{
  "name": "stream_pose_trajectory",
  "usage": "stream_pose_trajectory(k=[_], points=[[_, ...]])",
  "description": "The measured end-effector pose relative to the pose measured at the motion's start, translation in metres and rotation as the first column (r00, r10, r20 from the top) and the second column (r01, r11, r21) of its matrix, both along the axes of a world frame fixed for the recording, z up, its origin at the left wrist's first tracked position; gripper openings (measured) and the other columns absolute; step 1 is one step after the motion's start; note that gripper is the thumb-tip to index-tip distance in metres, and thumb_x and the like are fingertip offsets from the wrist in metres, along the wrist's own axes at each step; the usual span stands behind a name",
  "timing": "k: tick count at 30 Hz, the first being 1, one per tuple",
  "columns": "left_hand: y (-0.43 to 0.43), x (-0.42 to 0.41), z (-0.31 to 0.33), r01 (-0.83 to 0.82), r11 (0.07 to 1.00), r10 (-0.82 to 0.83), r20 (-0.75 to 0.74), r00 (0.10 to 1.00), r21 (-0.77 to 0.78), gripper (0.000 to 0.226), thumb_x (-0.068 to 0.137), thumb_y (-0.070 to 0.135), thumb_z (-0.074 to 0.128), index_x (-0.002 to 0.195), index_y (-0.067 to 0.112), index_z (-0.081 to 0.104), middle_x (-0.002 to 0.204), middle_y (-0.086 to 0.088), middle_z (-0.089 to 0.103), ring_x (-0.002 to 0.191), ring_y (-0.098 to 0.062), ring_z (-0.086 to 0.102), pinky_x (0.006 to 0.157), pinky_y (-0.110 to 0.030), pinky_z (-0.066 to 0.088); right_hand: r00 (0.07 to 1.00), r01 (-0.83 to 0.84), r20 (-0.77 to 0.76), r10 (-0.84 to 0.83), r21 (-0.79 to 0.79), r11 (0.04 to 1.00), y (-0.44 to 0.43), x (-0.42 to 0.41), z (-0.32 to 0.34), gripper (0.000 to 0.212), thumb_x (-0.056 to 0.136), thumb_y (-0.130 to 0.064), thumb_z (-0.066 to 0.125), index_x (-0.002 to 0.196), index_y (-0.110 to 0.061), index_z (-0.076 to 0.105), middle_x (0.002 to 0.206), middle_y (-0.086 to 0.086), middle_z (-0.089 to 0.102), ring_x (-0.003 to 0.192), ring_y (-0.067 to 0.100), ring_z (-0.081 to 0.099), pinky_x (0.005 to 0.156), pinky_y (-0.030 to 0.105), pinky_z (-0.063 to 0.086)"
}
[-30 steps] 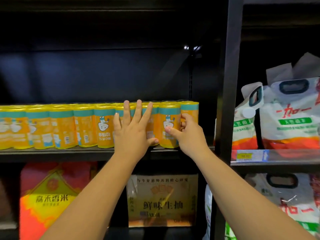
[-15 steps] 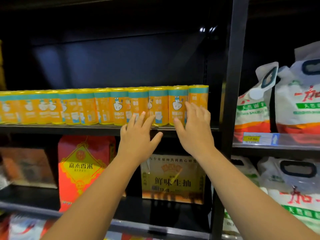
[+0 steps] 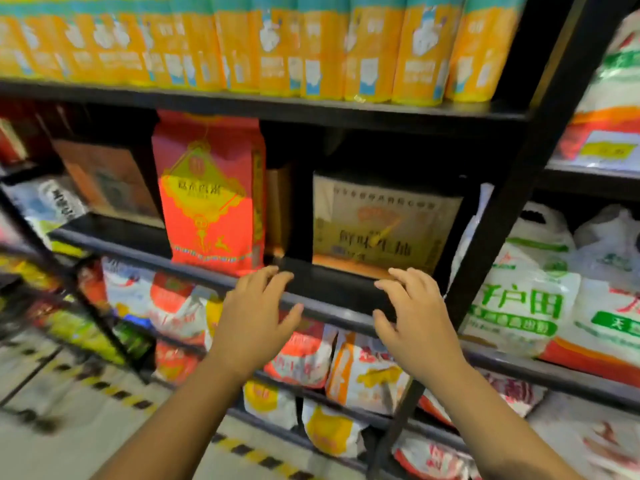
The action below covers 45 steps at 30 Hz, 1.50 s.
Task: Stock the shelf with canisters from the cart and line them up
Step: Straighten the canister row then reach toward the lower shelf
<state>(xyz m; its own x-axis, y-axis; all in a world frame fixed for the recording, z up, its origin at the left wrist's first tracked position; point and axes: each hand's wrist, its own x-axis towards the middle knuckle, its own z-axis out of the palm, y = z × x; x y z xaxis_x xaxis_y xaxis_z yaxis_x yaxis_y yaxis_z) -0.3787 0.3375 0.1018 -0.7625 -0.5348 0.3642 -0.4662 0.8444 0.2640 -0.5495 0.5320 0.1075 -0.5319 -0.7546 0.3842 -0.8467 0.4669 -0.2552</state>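
Note:
A row of yellow canisters (image 3: 311, 50) with teal tops stands side by side on the black upper shelf (image 3: 311, 110), running from the left edge to the upright post. Both hands hang well below that shelf, in front of the shelf two levels down. My left hand (image 3: 256, 317) has its fingers loosely spread and holds nothing. My right hand (image 3: 412, 317) is likewise loose and empty. Neither hand touches a canister. No cart is in view.
A red and yellow rice bag (image 3: 211, 192) and a tan carton (image 3: 381, 223) stand on the shelf below the canisters. A black upright post (image 3: 502, 202) divides the bays. White rice sacks (image 3: 540, 289) fill the right bay. Bagged goods lie on lower shelves above a striped floor.
Both hands have dropped away from the canister row, from touching the cans to hanging free below. The view has tilted downward, so the canisters now sit at the top of the frame.

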Motion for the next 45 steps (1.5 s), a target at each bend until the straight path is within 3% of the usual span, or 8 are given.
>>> stream_pose_trajectory(k=[8, 11, 14, 18, 27, 36, 41, 45], points=[[0.012, 0.140, -0.116, -0.260, 0.945, 0.198, 0.286, 0.937, 0.198, 0.054, 0.090, 0.048, 0.061, 0.134, 0.017, 0.062, 0.133, -0.007, 0.062, 0.117, -0.032, 0.060, 0.093, -0.045, 0.055, 0.913, -0.369, 0.294, 0.282, 0.304, 0.878, -0.029, 0.070, -0.087, 0.058, 0.100, -0.047, 0.044, 0.153, -0.028, 0.037, 0.160, -0.005, 0.030, 0.148, 0.018, 0.026, 0.120, 0.033, 0.022], [0.009, 0.184, -0.124, -0.389, 0.890, 0.298, 0.344, 0.890, 0.237, 0.062, 0.091, 0.057, 0.044, 0.136, 0.019, 0.061, 0.135, -0.007, 0.061, 0.120, -0.032, 0.058, 0.092, -0.044, 0.054, 0.844, -0.516, 0.361, 0.396, 0.351, 0.781, -0.052, 0.108, -0.112, 0.067, 0.091, -0.055, 0.033, 0.150, -0.025, 0.044, 0.156, -0.002, 0.037, 0.146, 0.021, 0.030, 0.121, 0.038, 0.023], [-0.003, 0.227, -0.124, -0.502, 0.830, 0.413, 0.338, 0.846, 0.244, 0.058, 0.090, 0.055, 0.046, 0.132, 0.019, 0.063, 0.131, -0.008, 0.064, 0.116, -0.033, 0.061, 0.088, -0.044, 0.055, 0.752, -0.647, 0.397, 0.526, 0.291, 0.705, -0.077, 0.149, -0.129, 0.056, 0.092, -0.050, 0.045, 0.139, -0.024, 0.056, 0.145, -0.001, 0.050, 0.138, 0.020, 0.041, 0.113, 0.044, 0.039], [-0.032, 0.289, -0.125, -0.620, 0.719, 0.528, 0.334, 0.781, 0.313, 0.058, 0.097, 0.049, 0.057, 0.148, 0.023, 0.048, 0.152, -0.006, 0.047, 0.139, -0.028, 0.043, 0.106, -0.043, 0.043, 0.629, -0.775, 0.396, 0.669, 0.252, 0.580, -0.139, 0.217, -0.137, 0.049, 0.086, -0.038, 0.061, 0.131, -0.018, 0.063, 0.135, 0.004, 0.061, 0.125, 0.024, 0.055, 0.104, 0.039, 0.046], [-0.099, 0.455, -0.111, -0.720, 0.587, 0.651, 0.314, 0.691, 0.370, 0.058, 0.099, 0.051, 0.051, 0.152, 0.027, 0.041, 0.158, 0.002, 0.039, 0.145, -0.022, 0.035, 0.116, -0.038, 0.031, 0.540, -0.811, 0.407, 0.737, 0.487, 0.325, -0.325, 0.400, -0.150, 0.072, 0.100, -0.042, 0.053, 0.161, -0.030, 0.016, 0.169, -0.002, 0.008, 0.155, 0.021, 0.009, 0.123, 0.036, 0.013], [-0.150, 0.590, -0.119, -0.834, 0.400, 0.769, 0.355, 0.531, 0.381, 0.060, 0.097, 0.055, 0.047, 0.151, 0.030, 0.043, 0.157, 0.005, 0.041, 0.145, -0.018, 0.037, 0.116, -0.037, 0.033, 0.496, -0.771, 0.412, 0.764, 0.614, 0.170, -0.481, 0.546, -0.171, 0.068, 0.100, -0.041, 0.053, 0.159, -0.025, 0.022, 0.168, 0.003, 0.016, 0.151, 0.026, 0.023, 0.119, 0.042, 0.030], [-0.211, 0.610, -0.146, -0.870, 0.355, 0.749, 0.453, 0.484, 0.343, 0.065, 0.089, 0.061, 0.041, 0.141, 0.024, 0.056, 0.144, -0.005, 0.058, 0.130, -0.030, 0.056, 0.098, -0.046, 0.050, 0.450, -0.808, 0.468, 0.760, 0.576, 0.124, -0.541, 0.569, -0.164, 0.068, 0.102, -0.043, 0.049, 0.161, -0.029, 0.017, 0.169, -0.003, 0.009, 0.154, 0.021, 0.013, 0.123, 0.039, 0.020], [-0.310, 0.625, -0.163, -0.891, 0.346, 0.719, 0.526, 0.454, 0.295, 0.069, 0.096, 0.059, 0.048, 0.156, 0.028, 0.032, 0.160, -0.005, 0.035, 0.146, -0.030, 0.035, 0.112, -0.045, 0.035, 0.429, -0.836, 0.478, 0.766, 0.532, 0.136, -0.599, 0.576, -0.155, 0.069, 0.102, -0.046, 0.049, 0.160, -0.035, 0.015, 0.169, -0.008, 0.005, 0.155, 0.016, 0.005, 0.124, 0.036, 0.011]])
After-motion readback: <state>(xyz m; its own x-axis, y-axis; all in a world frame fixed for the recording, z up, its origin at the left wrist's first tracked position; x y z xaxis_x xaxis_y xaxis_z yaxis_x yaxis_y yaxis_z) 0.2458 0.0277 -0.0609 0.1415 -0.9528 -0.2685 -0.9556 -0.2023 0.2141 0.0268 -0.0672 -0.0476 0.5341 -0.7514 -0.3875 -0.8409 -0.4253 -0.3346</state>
